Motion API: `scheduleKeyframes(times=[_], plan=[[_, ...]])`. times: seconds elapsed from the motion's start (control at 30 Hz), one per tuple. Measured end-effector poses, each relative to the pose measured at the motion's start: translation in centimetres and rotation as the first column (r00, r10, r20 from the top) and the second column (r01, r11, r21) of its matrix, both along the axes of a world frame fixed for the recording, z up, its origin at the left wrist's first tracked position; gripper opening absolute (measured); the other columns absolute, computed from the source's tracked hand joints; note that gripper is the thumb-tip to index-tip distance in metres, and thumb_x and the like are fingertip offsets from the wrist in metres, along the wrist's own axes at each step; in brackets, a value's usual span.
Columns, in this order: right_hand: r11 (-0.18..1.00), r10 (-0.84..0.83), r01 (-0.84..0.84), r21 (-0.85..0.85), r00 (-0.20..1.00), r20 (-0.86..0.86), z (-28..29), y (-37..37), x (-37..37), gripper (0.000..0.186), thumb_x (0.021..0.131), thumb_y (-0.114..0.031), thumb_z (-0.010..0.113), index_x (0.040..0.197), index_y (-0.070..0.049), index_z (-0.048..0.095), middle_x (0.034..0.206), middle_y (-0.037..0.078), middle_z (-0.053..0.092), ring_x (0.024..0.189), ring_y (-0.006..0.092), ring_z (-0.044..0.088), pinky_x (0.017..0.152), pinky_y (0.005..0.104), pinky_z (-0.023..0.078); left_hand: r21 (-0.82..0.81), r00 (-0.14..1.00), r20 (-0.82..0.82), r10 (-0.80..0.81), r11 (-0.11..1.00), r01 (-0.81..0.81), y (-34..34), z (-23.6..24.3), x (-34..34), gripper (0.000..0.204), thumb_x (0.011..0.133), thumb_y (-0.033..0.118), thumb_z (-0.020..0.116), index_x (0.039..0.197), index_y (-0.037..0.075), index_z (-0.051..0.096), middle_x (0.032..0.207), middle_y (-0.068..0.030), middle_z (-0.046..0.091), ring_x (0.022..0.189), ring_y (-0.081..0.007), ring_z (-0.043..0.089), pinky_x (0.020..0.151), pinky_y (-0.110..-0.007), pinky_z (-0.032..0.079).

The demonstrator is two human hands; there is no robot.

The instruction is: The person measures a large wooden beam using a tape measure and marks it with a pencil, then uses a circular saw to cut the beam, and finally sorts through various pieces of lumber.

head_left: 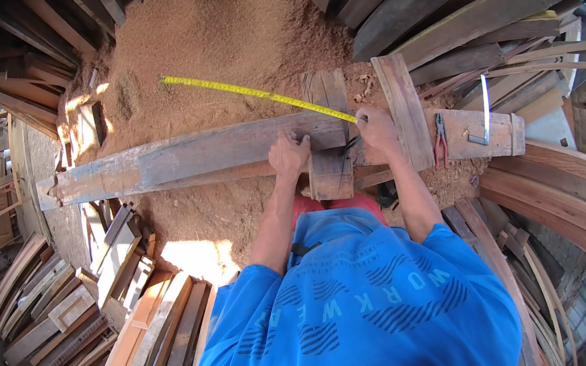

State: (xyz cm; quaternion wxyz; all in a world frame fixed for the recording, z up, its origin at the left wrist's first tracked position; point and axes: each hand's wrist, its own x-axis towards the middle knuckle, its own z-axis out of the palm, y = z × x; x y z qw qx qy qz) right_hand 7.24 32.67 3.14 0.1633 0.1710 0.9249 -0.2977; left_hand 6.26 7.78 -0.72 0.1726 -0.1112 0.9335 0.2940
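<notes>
right hand [377,129]: fingers closed on the near end of the yellow tape [245,92], apparently to hold it out beyond the plank [230,148] | left hand [290,155]: fingers half-curled on plank, perhaps steadying it, grip unclear | plank lies across a crosswise board [331,182], likely for support

Rough, matt wooden board [223,151]; smooth tape-measure blade [253,93]; metal pliers [440,130]; matt cloth shirt [357,350].
</notes>
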Motion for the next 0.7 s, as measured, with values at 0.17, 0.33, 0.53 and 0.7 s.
scheduleKeyframes(times=[0.17,0.33,0.53,0.7], plan=[[0.995,0.054,-0.058,-0.082,0.997,-0.051,-1.8,5.2,1.8,0.017,0.091,-0.021,0.070,0.101,-0.007,0.071,0.093,0.018,0.072,0.093,0.0381,0.070,0.083,0.0470,0.053,-0.041,0.997,0.052,-0.049,0.998,0.051,0.1,0.9,-0.9,0.043,0.078,0.042,0.080,0.102,0.008,0.068,0.095,-0.0186,0.076,0.094,-0.0424,0.073,0.086,-0.053,0.057],[0.987,0.127,-0.134,-0.084,0.988,-0.089,-2.8,9.9,3.5,0.018,0.090,-0.017,0.070,0.101,-0.003,0.070,0.091,0.020,0.071,0.091,0.0349,0.070,0.083,0.0435,0.053,-0.087,0.992,0.096,-0.083,0.992,0.092,-0.1,0.8,-1.7,0.043,0.077,0.044,0.081,0.100,0.009,0.068,0.097,-0.0177,0.076,0.097,-0.0409,0.073,0.088,-0.051,0.057],[0.985,0.147,-0.148,-0.084,0.989,-0.014,-1.0,11.9,3.4,0.019,0.089,-0.016,0.070,0.103,-0.002,0.070,0.093,0.021,0.072,0.094,0.0378,0.070,0.084,0.0440,0.053,-0.094,0.986,0.143,-0.086,0.991,0.100,-0.1,1.0,-2.0,0.043,0.076,0.045,0.081,0.097,0.010,0.069,0.097,-0.0173,0.077,0.099,-0.0391,0.074,0.089,-0.050,0.057],[0.972,0.223,-0.224,0.067,0.974,0.021,0.3,11.0,3.0,0.018,0.089,-0.021,0.069,0.102,-0.008,0.071,0.098,0.020,0.073,0.098,0.0415,0.069,0.087,0.0496,0.053,-0.069,0.968,0.226,-0.109,0.989,0.128,-0.3,1.0,-2.6,0.042,0.075,0.045,0.081,0.095,0.011,0.069,0.097,-0.0172,0.077,0.099,-0.0383,0.074,0.089,-0.049,0.057]])
